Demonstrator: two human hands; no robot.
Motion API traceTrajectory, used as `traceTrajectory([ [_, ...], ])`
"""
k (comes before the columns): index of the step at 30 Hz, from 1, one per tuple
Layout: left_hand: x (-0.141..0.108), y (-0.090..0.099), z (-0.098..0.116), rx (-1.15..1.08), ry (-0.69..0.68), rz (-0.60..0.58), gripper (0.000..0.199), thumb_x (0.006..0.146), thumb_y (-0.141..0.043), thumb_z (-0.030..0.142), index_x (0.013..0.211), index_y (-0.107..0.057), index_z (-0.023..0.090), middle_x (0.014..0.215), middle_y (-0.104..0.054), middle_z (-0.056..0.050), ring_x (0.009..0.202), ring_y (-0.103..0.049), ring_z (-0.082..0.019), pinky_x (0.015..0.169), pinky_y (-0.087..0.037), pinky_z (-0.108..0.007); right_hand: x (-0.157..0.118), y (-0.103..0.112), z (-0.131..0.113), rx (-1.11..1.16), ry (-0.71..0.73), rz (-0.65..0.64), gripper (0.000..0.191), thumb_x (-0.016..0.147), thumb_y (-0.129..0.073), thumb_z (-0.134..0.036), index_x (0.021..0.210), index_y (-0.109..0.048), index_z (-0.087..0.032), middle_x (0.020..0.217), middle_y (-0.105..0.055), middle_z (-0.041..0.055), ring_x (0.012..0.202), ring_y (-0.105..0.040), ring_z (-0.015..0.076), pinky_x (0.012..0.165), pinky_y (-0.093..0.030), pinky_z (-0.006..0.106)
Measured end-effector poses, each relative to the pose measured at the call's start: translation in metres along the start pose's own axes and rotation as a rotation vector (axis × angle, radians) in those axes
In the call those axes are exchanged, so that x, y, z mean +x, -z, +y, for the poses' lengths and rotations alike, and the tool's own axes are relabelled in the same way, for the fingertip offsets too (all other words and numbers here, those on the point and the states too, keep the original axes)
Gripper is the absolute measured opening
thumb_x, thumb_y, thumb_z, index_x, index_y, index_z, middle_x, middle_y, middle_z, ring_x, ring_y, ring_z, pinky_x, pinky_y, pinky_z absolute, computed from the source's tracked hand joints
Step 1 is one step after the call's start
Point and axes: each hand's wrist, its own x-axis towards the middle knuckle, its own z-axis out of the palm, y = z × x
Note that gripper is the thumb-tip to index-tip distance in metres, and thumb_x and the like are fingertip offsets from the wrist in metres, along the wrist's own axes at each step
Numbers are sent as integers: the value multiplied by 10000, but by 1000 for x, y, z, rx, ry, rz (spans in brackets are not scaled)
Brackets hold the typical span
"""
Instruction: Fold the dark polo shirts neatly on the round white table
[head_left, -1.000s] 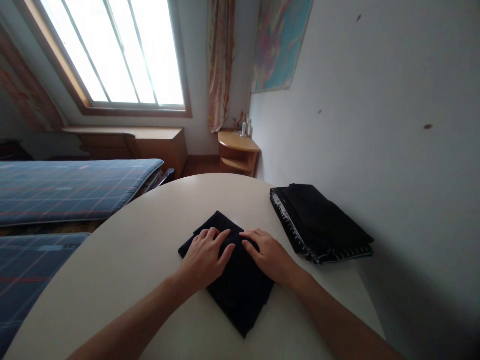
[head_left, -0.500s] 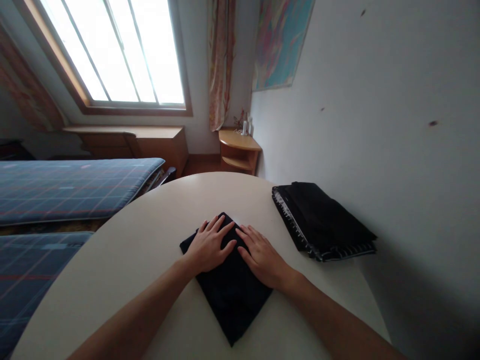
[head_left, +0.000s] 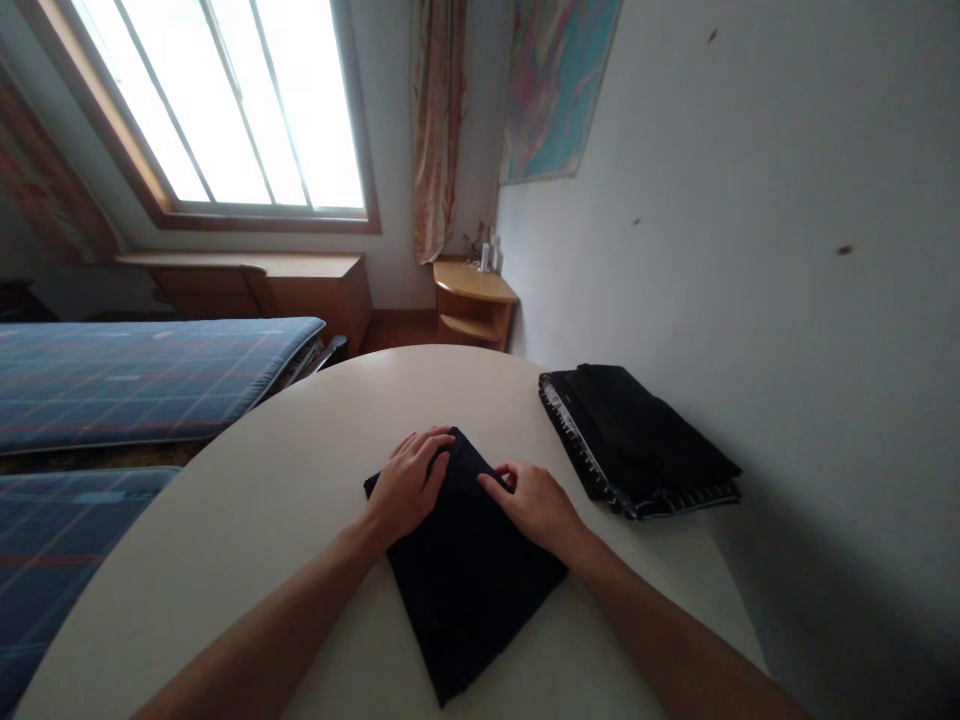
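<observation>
A folded dark garment (head_left: 472, 575) lies flat and angled on the white round table, one corner toward me. On its far left edge rests my left hand (head_left: 411, 482), fingers stretched toward the far corner and thumb apart on top. My right hand (head_left: 534, 502) is closed at the far right edge, thumb on top of the cloth and fingers curled over the side; the fingertips are partly hidden. To the right of this hand lies a stack of folded black clothes (head_left: 637, 435), with a striped edge showing along its sides.
The white round table (head_left: 285, 520) stands close to the wall (head_left: 750, 250) on the right. Mattresses with a plaid pattern (head_left: 150, 385) are at the left. Beyond are a wooden desk (head_left: 315, 265), a corner shelf (head_left: 476, 285) and a bright window (head_left: 225, 100).
My right hand has gone from lying flat to curling at the garment's edge. My left hand has slid slightly left. The garment has turned a little, its near corner shifting left.
</observation>
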Motion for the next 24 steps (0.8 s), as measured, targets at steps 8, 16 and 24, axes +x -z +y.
traceTrajectory([
  [8,0,2,-9,86,271,110,384,1013,-397,338,1336,-526,174,1402,-581,-134,1324,-515,-267,1107,-400,-477,9,7,13,-59,-29,75,313,939,-563,-452,1038,-676,-177,903,-747,87,818,-695,221,676,-411,283],
  [16,-3,1,-5,230,412,-63,471,958,-528,366,1372,-477,145,1210,-706,-110,1252,-547,-323,1050,-423,-487,22,18,38,-124,-123,159,290,966,-529,-406,1068,-634,-155,999,-737,121,930,-699,256,738,-444,303],
  [24,-5,1,3,-73,452,-176,531,902,-584,287,1393,-407,190,1150,-721,-108,894,-706,-239,824,-523,-379,19,22,38,-134,-122,123,328,973,-490,-435,1082,-627,-157,989,-740,126,934,-701,273,749,-462,323],
])
